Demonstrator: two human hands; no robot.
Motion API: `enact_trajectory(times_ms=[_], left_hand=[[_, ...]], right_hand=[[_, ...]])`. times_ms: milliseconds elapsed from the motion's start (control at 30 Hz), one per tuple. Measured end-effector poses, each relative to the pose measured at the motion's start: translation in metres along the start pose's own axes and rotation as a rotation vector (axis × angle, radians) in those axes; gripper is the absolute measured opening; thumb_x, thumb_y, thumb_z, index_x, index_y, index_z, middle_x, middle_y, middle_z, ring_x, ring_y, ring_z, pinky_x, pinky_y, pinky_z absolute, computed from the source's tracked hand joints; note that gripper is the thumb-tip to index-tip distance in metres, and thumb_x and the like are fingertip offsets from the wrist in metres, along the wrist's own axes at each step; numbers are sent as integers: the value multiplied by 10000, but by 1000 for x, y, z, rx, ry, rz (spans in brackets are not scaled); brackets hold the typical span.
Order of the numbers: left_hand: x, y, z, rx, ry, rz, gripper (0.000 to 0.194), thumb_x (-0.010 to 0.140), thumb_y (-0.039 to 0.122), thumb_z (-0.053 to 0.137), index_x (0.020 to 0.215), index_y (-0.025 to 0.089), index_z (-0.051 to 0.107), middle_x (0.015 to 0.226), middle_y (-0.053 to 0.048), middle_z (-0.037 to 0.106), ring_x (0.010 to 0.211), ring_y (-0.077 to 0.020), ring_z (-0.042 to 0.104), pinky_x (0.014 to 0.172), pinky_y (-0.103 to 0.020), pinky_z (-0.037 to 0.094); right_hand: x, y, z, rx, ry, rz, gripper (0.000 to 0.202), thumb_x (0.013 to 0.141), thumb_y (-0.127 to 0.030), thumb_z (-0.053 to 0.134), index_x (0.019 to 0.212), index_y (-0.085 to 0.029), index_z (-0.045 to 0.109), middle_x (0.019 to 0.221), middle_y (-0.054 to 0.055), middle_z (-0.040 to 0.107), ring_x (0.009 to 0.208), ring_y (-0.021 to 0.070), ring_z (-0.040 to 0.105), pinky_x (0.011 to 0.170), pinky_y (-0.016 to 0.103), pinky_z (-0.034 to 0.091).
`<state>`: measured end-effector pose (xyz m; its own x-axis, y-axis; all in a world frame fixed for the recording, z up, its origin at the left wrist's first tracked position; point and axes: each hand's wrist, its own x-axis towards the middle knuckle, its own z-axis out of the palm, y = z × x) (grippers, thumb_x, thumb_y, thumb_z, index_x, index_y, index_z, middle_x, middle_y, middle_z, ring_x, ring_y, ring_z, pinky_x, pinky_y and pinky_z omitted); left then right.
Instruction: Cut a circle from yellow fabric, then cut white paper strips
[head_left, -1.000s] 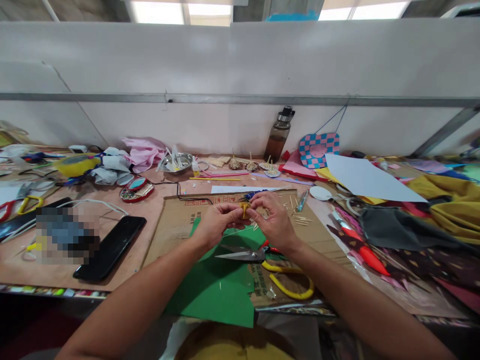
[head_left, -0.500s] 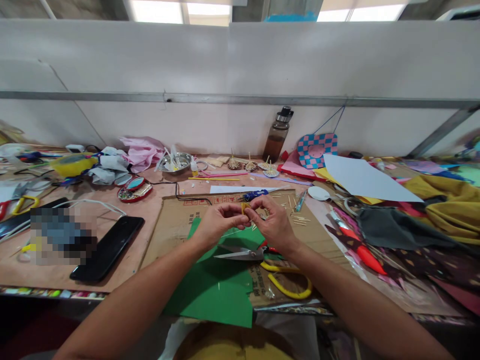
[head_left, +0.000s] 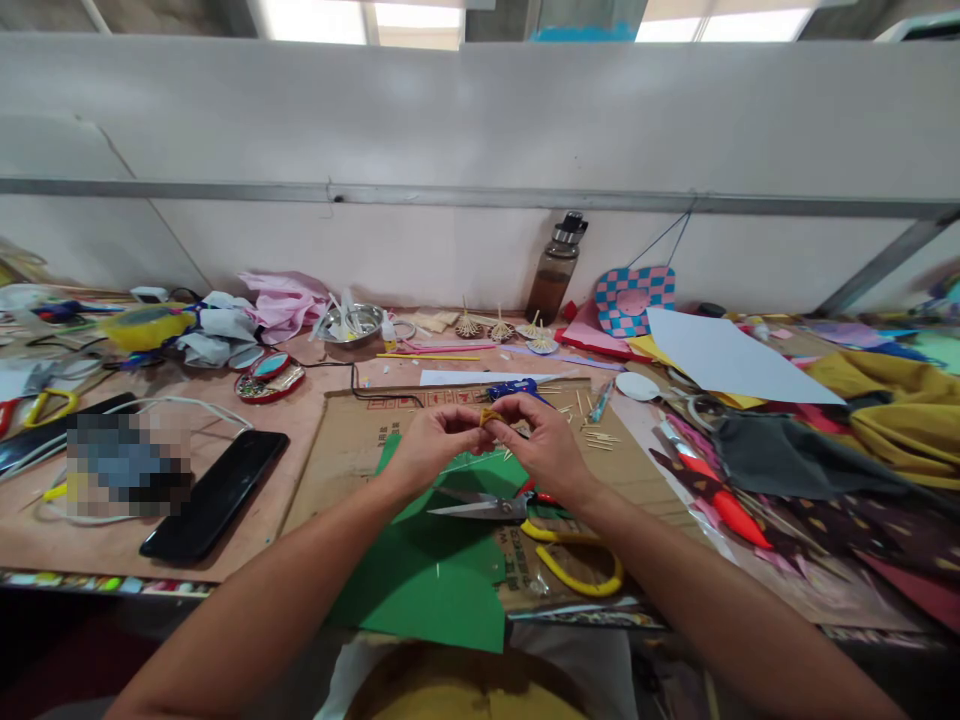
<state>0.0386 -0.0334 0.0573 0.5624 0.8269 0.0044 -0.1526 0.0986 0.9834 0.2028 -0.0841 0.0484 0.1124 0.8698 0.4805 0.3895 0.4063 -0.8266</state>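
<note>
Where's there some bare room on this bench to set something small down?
The tabletop between the black phone and the cardboard looks bare, as does the cardboard strip left of the green sheet. It's crowded around the yellow-handled scissors and right of the cardboard, with grey cloth and white paper.

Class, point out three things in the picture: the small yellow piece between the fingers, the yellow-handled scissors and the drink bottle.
Small yellow piece [head_left: 487, 415]: head view, its visible middle.
Yellow-handled scissors [head_left: 564, 538]: head view, upper yellow handle.
Drink bottle [head_left: 550, 287]: head view, lower body.
</note>
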Motion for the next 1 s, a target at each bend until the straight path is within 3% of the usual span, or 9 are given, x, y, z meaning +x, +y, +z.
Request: enact_trajectory(times_ms=[100, 233, 333, 533, 767, 1000], left_hand=[[0, 0, 0, -17, -21, -24, 316, 625, 391, 906, 750, 137, 764, 658, -33, 705, 615, -125, 603, 638, -262, 460], [0, 1, 0, -83, -25, -96, 361, 600, 428, 914, 727, 141, 737, 671, -42, 709, 618, -142, 630, 620, -267, 452], [1, 0, 0, -95, 0, -75, 367, 582, 413, 922, 715, 143, 713, 636, -24, 682, 582, -120, 594, 602, -256, 433], [2, -1, 1, -10, 36, 2, 385, 579, 433, 917, 706, 154, 683, 592, 3, 644, 566, -114, 560, 606, -261, 434], [-1, 2, 1, 65, -9, -10, 349, 647, 448, 876, 729, 156, 701, 611, -8, 671, 593, -124, 587, 632, -261, 453], [0, 2, 1, 32, -16, -49, 342, 619, 432, 889, 702, 155, 707, 635, -18, 686, 586, -122, 589, 623, -260, 458]], right_hand=[[1, 1, 0, 77, 17, 52, 140, 825, -349, 715, 816, -213, 682, 775, 21, 701, 717, 178, 635, 694, 319, 517], [2, 1, 0, 233, 7, 145, 196, 791, -394, 751, 849, -216, 692, 809, 21, 715, 728, 180, 651, 711, 327, 538], [2, 0, 1, 293, -33, 161, 222, 794, -425, 756, 863, -223, 695, 814, 21, 706, 749, 186, 662, 733, 338, 549], [3, 0, 0, 235, -37, 186, 291, 765, -478, 784, 860, -222, 685, 816, 25, 686, 757, 190, 644, 685, 322, 536], [1, -1, 0, 199, 19, 200, 286, 785, -485, 754, 772, -211, 670, 747, 14, 674, 686, 173, 614, 651, 306, 489], [1, 0, 0, 209, 29, 192, 280, 783, -480, 756, 791, -212, 671, 743, 9, 675, 667, 166, 601, 635, 300, 507]])
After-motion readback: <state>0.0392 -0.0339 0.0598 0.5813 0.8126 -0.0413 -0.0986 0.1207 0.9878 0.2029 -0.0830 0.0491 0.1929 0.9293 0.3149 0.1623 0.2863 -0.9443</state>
